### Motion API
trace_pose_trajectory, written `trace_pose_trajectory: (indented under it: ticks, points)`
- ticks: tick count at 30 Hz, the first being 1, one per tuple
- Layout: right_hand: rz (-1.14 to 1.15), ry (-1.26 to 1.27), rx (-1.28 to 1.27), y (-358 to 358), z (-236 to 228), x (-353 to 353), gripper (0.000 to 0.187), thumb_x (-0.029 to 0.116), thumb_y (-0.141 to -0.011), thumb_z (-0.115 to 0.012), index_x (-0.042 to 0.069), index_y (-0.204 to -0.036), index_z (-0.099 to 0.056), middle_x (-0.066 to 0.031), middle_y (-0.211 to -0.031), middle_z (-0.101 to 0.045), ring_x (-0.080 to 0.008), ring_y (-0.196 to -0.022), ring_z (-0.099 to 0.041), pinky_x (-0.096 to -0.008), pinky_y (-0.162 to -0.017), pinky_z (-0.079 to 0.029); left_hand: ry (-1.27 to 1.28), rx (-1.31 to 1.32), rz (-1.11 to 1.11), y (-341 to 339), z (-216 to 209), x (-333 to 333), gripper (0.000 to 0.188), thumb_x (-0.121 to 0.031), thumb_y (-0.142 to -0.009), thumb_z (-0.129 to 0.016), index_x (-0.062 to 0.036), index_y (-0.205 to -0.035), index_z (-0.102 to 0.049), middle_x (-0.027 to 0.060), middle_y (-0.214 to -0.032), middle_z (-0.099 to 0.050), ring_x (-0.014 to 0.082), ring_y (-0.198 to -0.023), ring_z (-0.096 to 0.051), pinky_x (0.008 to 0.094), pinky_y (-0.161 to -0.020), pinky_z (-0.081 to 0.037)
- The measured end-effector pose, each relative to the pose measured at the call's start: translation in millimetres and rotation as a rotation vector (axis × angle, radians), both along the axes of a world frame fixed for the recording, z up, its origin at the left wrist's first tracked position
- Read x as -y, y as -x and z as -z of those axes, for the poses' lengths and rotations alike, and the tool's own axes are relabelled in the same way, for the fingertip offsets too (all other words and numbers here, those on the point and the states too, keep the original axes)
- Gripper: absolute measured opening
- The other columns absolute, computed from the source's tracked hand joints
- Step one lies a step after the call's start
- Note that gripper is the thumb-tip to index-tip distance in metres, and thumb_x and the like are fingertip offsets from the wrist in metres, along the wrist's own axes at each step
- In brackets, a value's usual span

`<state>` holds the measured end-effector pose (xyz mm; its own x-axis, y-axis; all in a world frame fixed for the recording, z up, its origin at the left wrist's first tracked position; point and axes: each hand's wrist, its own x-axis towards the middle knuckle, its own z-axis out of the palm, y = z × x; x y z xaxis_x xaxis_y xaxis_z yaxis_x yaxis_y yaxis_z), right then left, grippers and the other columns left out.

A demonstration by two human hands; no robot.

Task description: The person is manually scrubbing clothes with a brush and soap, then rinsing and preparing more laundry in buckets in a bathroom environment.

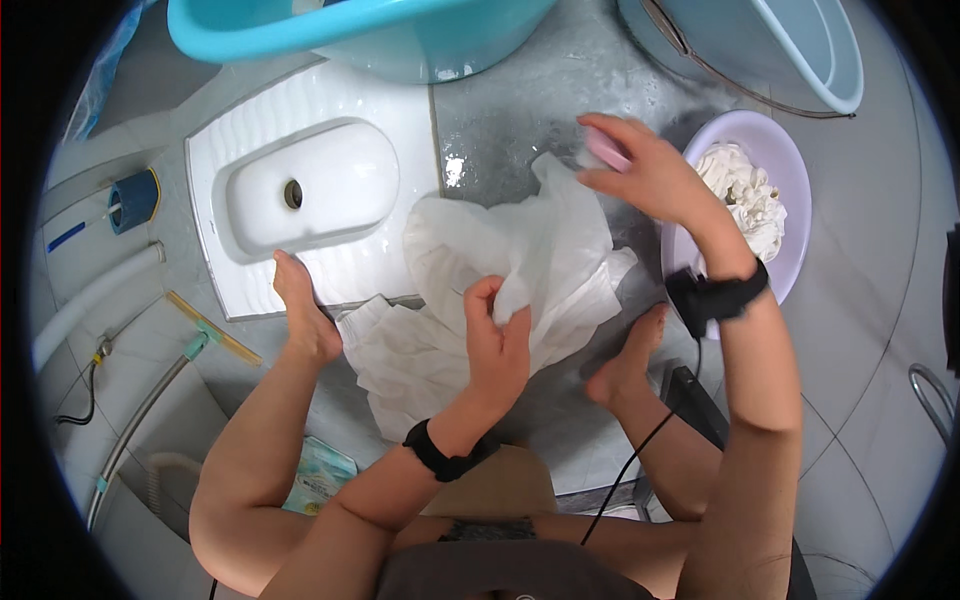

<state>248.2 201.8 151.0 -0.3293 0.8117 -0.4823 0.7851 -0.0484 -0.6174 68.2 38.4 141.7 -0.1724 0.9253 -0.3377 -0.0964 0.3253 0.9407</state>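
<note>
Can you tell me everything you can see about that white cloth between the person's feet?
The white cloth looks like thin, soft fabric, slightly see-through in places and bunched in loose folds; what it is exactly is unclear. It spreads over the gray floor, its left side reaching the edge of the squat toilet. The left hand grips a fold near its middle. The right hand, holding a pink block, is close to its far end.
</note>
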Motion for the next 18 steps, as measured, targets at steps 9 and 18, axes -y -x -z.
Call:
trace_pose_trajectory:
  ticks: [9,18]
  points:
    - [-0.551,0.432,-0.118,54.0,52.8,5.8,0.05,0.023,-0.058,-0.07,0.012,-0.103,-0.052,-0.0089,-0.09,-0.058,-0.0233,-0.084,-0.057,-0.0324,-0.069,-0.043,0.084,-0.755,-0.089,51.1,-9.8,-14.3,0.015,-0.011,-0.086,-0.05,-0.0025,-0.097,-0.044,0.0047,-0.09,-0.045,0.0109,-0.083,-0.043,0.0222,-0.075,-0.037]
    - [-0.359,0.205,0.013,57.0,31.3,124.2,0.05,0.036,-0.064,-0.069,0.009,-0.103,-0.05,-0.0093,-0.092,-0.057,-0.0264,-0.083,-0.057,-0.0375,-0.072,-0.043,0.341,-0.324,-0.257,100.1,-18.2,-54.9,0.059,-0.033,-0.09,-0.045,0.0032,-0.131,-0.021,0.0132,-0.133,-0.02,0.0185,-0.12,-0.026,0.0285,-0.098,-0.025]
